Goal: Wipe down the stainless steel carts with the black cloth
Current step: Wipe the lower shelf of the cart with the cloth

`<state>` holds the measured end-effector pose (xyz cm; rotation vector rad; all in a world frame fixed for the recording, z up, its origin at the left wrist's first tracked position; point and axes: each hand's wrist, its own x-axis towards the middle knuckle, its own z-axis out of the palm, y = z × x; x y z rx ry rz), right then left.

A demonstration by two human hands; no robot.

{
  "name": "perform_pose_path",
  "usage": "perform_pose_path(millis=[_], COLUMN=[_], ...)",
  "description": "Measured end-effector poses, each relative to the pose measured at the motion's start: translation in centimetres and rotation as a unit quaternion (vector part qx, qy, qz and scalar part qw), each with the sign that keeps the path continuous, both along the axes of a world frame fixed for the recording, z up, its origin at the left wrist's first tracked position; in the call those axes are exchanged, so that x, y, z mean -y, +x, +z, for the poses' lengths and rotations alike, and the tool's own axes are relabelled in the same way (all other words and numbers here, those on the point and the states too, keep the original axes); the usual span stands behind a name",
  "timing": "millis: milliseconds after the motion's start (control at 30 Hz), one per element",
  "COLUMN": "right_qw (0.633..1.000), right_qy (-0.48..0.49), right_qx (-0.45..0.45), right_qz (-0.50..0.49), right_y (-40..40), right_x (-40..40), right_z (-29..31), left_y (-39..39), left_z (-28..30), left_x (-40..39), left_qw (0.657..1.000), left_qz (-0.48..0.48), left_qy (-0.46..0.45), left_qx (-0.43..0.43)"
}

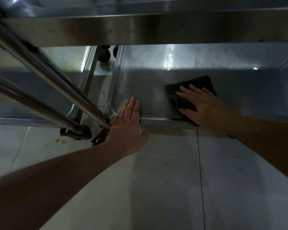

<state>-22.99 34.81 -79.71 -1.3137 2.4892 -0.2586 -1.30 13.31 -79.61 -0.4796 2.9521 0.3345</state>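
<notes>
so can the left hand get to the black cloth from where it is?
Probably yes: the left hand lies flat on the steel cart shelf, with bare shelf between it and the black cloth under the right hand.

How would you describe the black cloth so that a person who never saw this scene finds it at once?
Start at the lower shelf of the stainless steel cart, below the upper shelf edge. Near its front rim, the right hand presses flat on the black cloth. It is the only dark, soft thing on the shiny metal; the left hand rests on bare steel.
</notes>
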Motion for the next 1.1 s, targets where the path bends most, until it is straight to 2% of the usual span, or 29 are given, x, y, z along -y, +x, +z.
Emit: perform_pose_path(millis=[100, 200, 267, 400, 533, 667, 800, 933, 1100], right_qw=[0.996, 0.992, 0.991, 0.994, 0.999, 0.997, 0.982, 0.974, 0.978], right_qy=[-0.012, -0.03, -0.03, -0.008, -0.011, -0.04, -0.023, -0.04, -0.011], right_qx=[0.009, 0.016, 0.017, 0.02, 0.023, 0.037, 0.057, 0.089, 0.054], right_qz=[-0.087, -0.12, -0.126, -0.11, -0.025, 0.051, 0.179, 0.205, 0.202], right_y=[0.9, 1.2, 1.6, 2.8, 6.0, 8.5, 8.5, 7.5, 5.3], right_x=[4.8, 10.3, 13.6, 18.3, 21.2, 19.5, 15.4, 12.1, 6.3], right_z=[-0.6, -0.6, -0.7, -0.3, 0.3, 0.0, 0.2, 1.2, 1.4], left_y=[1.6, 4.5, 7.0, 10.7, 11.3, 11.1, 11.0, 11.1, 10.6], left_z=[0.2, -0.1, -0.5, -1.2, -1.6, -2.4, -2.9, -2.8, -2.0], left_x=[0.2, 0.7, 1.2, 2.6, 3.4, 3.2, 3.3, 3.4, 1.8], left_qw=[0.999, 0.994, 0.994, 0.992, 0.986, 0.985, 0.983, 0.979, 0.984], left_qz=[-0.028, -0.052, -0.046, -0.032, -0.068, -0.059, -0.054, -0.06, -0.026], left_qy=[-0.013, -0.084, -0.1, -0.119, -0.153, -0.163, -0.175, -0.19, -0.165], left_qx=[-0.029, -0.043, -0.03, -0.002, 0.01, 0.011, 0.019, 0.032, 0.059])
